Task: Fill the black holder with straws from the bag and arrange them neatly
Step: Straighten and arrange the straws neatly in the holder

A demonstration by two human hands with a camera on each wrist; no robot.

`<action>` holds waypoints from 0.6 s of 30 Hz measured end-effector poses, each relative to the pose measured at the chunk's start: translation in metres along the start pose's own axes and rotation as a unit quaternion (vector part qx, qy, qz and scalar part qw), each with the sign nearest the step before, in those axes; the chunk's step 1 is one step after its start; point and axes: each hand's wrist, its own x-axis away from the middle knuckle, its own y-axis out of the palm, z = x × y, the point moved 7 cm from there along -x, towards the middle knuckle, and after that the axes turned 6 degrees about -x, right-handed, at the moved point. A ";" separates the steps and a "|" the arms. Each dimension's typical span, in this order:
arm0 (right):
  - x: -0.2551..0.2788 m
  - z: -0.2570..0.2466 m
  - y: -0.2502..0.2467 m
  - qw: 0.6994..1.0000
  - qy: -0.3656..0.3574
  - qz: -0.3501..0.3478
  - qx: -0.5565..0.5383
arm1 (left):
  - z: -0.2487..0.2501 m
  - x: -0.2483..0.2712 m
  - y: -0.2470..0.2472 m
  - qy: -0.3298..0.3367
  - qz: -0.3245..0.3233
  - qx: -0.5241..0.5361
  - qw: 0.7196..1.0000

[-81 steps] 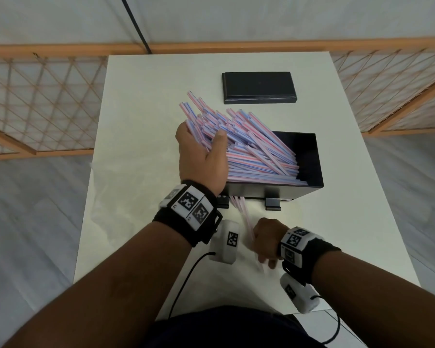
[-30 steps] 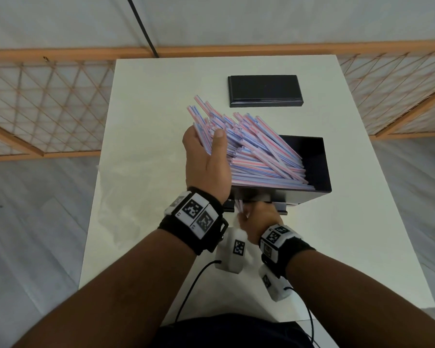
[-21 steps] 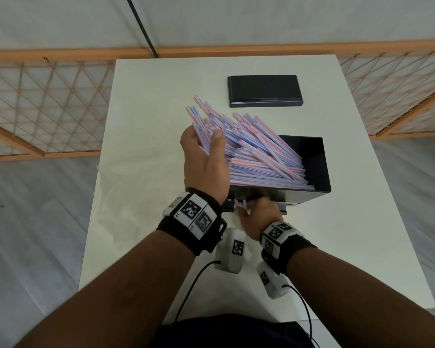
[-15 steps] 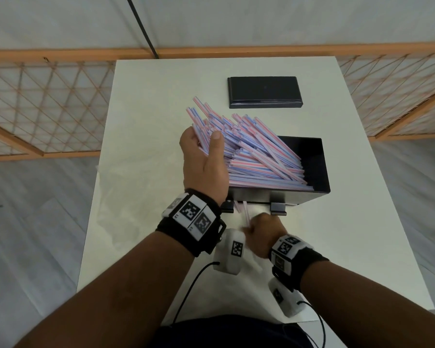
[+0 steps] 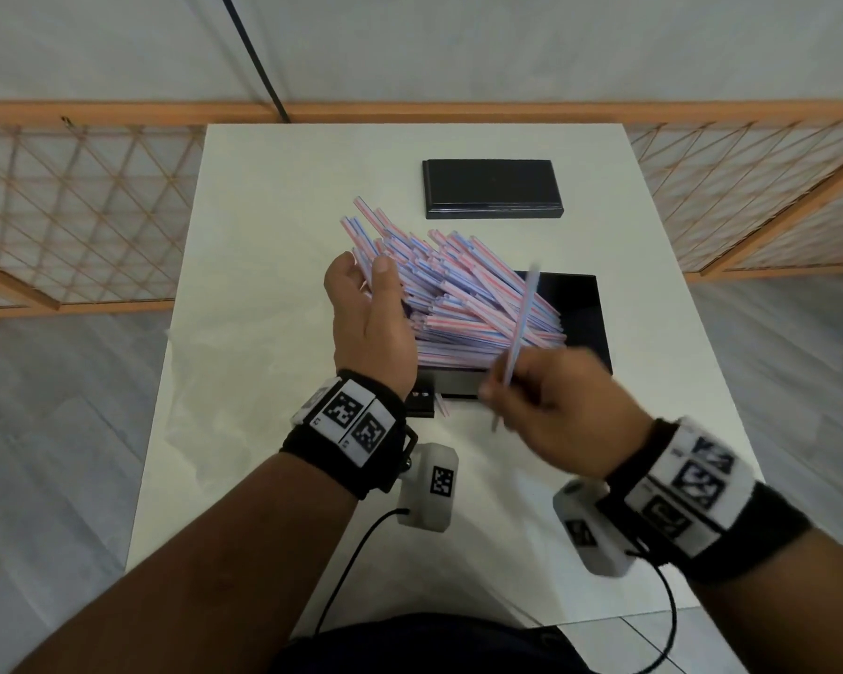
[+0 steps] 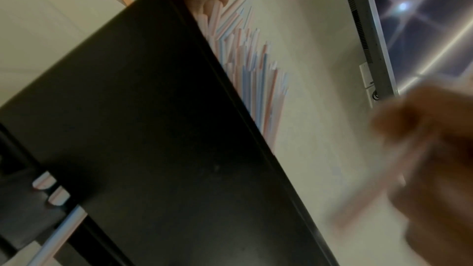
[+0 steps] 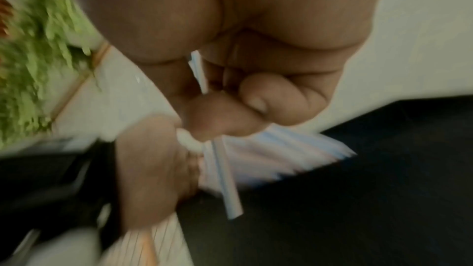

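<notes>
The black holder (image 5: pixel 580 308) stands open-topped mid-table, and a fanned heap of pink-and-blue striped straws (image 5: pixel 458 294) leans out of it toward the left. My left hand (image 5: pixel 366 308) grips the raised left end of the heap, thumb on top. My right hand (image 5: pixel 551 406), blurred, pinches a single straw (image 5: pixel 519 328) above the holder's near wall; the right wrist view shows the straw (image 7: pixel 222 179) between thumb and fingers. In the left wrist view the holder's dark wall (image 6: pixel 158 128) fills the frame, with straw ends (image 6: pixel 250 72) above its rim.
A flat black lid (image 5: pixel 492 189) lies behind the holder. Crumpled clear plastic bag (image 5: pixel 205 420) lies on the white table (image 5: pixel 264 187) at the near left. A couple of straw ends (image 5: pixel 440 406) poke out under the holder's front. Wooden lattice fencing (image 5: pixel 69 211) flanks the table.
My right hand pulled a straw from the slot under the holder's front, then lifted it up and to the right over the near wall. The left hand kept its hold on the heap.
</notes>
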 end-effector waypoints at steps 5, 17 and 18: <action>-0.029 -0.023 -0.049 0.985 -0.036 0.104 0.134 | 0.004 0.005 0.000 -0.008 -0.008 0.008 1.000; -0.027 0.007 -0.022 0.976 0.055 0.057 0.203 | 0.003 0.002 -0.001 -0.027 -0.004 0.011 1.000; -0.021 0.004 -0.015 0.978 0.031 0.056 0.201 | 0.002 0.001 0.000 -0.026 -0.005 0.007 1.000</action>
